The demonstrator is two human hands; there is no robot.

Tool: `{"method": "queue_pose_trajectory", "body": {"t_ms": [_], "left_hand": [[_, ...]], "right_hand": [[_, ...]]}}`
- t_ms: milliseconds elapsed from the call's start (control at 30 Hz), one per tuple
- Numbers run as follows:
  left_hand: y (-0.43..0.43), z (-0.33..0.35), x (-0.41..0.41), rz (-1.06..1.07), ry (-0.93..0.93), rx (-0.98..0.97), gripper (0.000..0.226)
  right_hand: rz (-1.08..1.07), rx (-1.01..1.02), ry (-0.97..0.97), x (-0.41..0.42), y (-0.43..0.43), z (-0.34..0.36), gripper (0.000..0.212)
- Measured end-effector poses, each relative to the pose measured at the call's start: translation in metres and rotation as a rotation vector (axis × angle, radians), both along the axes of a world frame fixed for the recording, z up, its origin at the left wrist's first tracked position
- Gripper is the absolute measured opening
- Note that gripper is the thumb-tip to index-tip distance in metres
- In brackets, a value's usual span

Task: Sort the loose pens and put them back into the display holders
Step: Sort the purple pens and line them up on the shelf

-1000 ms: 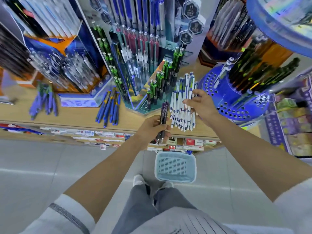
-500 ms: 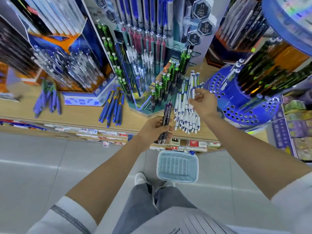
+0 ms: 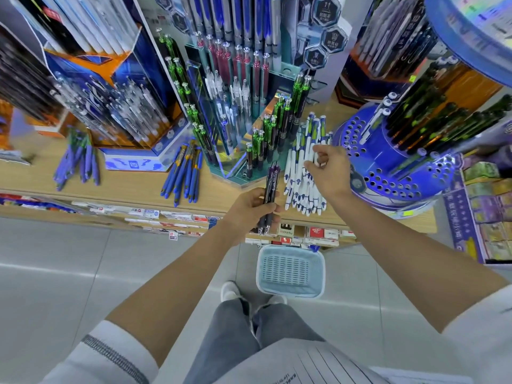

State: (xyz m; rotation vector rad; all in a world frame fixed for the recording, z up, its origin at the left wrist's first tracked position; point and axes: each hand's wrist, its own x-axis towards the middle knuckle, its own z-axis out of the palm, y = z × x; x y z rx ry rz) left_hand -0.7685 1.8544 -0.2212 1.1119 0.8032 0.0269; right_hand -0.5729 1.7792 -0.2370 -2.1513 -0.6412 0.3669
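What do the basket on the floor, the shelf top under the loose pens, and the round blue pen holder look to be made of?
Basket: light blue moulded plastic, going by the slotted bottom and rounded rim. Shelf top: pale wood-grain surface with a matte look, probably laminate rather than solid wood. Round blue pen holder: glossy blue plastic, by its sheen and evenly punched holes.

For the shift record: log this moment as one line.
left hand: grips dark purple pens | right hand: over white pens on shelf, grasp unclear | basket: on floor
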Motion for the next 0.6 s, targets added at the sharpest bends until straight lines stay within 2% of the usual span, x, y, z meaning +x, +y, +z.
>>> {"method": "queue_pose_trajectory", "body": {"t_ms": [100,200,267,400,600], "left_hand": [[-0.005,0.0,-0.001,-0.015,-0.016,0.007,0.023],[-0.014,0.001,-0.001,-0.081,-0.018,0.022,0.026],[-0.021,0.002,-0.002,-0.153,-0.019,0.04,0.021],[-0.036,-0.002,-0.004,-0.247,-0.005,0.045,0.013],[-0.059,-0.014,-0.004,-0.481,0.031,0.076,0.02]], "right_hand": [[0.072,0.117,0.14,-0.018,-0.014,0.011,0.022],[0.234,0.054,0.466,-0.037,-0.03,0.015,0.03],[0.245,0.058,0.637,-0.047,-0.039,0.013,0.036],[0.139,0.146,0.689,-0.058,-0.065,0.013,0.015],[-0.188,0.414,0.682,-0.078,-0.12,0.006,0.006]]}}
